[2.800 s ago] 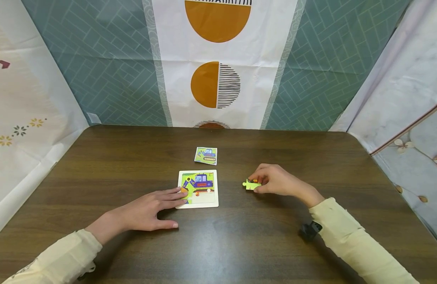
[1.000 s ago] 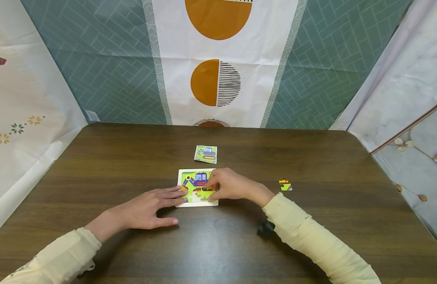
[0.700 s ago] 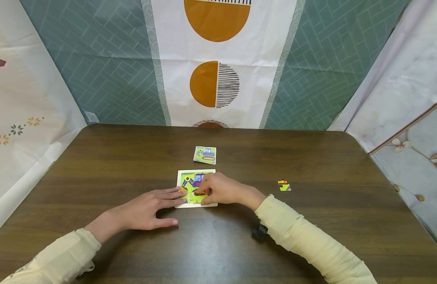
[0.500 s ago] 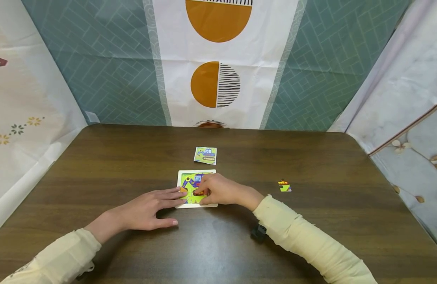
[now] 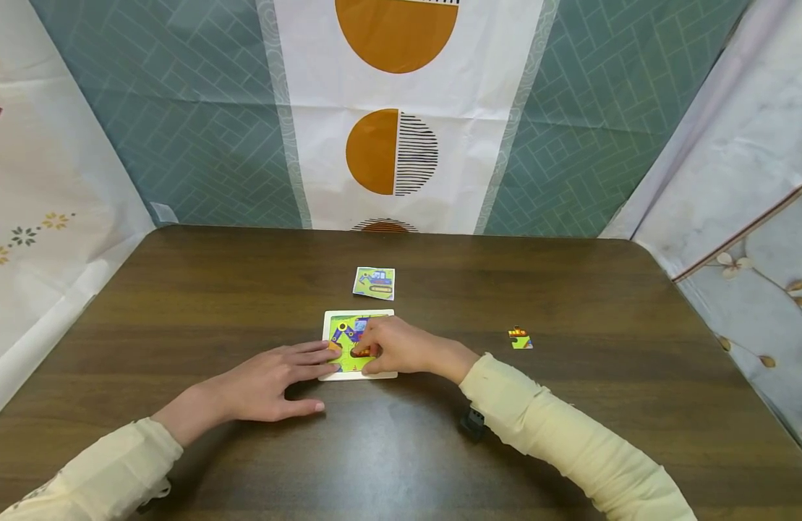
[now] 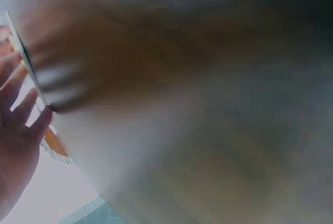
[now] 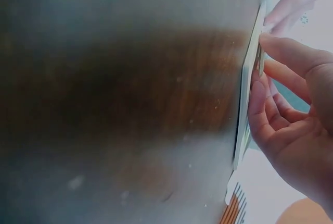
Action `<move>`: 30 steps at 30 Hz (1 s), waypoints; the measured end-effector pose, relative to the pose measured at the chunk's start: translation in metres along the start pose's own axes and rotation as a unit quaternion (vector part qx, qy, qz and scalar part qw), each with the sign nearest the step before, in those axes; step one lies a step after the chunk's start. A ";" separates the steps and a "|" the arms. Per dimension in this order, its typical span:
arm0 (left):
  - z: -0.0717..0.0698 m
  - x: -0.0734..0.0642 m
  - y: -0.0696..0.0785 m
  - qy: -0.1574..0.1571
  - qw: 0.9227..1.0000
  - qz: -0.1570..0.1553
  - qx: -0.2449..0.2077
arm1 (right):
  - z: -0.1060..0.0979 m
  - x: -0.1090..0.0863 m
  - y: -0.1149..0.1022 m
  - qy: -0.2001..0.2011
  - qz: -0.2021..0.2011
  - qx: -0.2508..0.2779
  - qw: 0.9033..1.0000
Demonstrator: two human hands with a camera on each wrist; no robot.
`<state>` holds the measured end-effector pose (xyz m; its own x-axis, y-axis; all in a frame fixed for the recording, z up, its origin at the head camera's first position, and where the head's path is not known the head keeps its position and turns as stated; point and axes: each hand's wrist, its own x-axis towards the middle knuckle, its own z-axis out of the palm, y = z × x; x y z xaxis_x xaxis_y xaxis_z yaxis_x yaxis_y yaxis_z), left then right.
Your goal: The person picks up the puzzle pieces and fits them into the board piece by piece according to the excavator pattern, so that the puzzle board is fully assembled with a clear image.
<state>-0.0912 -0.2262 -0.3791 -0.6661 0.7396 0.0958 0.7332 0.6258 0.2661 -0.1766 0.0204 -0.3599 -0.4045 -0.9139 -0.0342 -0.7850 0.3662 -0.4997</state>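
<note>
A white-rimmed jigsaw board with an excavator picture lies on the table in the head view. My left hand rests with spread, straight fingers on its left side. My right hand is over the board's right side, thumb and fingertips pinching a green puzzle piece at the lower middle. In the right wrist view the edge of that puzzle piece shows between thumb and fingers, against the board. The right hand hides the board's right part. A loose puzzle piece, green and orange, lies to the right.
Behind the board lies a small picture card with the same excavator. The brown wooden table ends at a patterned cloth at the back. Light cloths hang at both sides.
My right hand has carried the green puzzle piece from the right onto the board, lowering it and shifting it slightly left. The left hand stays in place.
</note>
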 end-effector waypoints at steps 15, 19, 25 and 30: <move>-0.003 0.017 0.016 0.014 0.996 0.054 0.071 | 0.002 0.001 0.002 0.013 -0.011 0.024 1.000; -0.002 0.017 0.018 -0.010 0.997 0.039 0.061 | 0.003 0.000 0.005 0.017 -0.005 0.028 0.999; -0.001 0.017 0.017 -0.026 0.997 0.041 0.063 | 0.005 0.000 0.007 0.018 0.004 0.028 0.999; 0.001 0.018 0.015 -0.012 0.996 0.058 0.073 | 0.004 -0.002 0.008 0.020 0.007 0.026 0.999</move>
<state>-0.0920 -0.2037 -0.3740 -0.5735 0.8139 0.0936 0.8183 0.5638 0.1120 -0.1802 0.0244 -0.3678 -0.4351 -0.9003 -0.0074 -0.7537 0.3687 -0.5441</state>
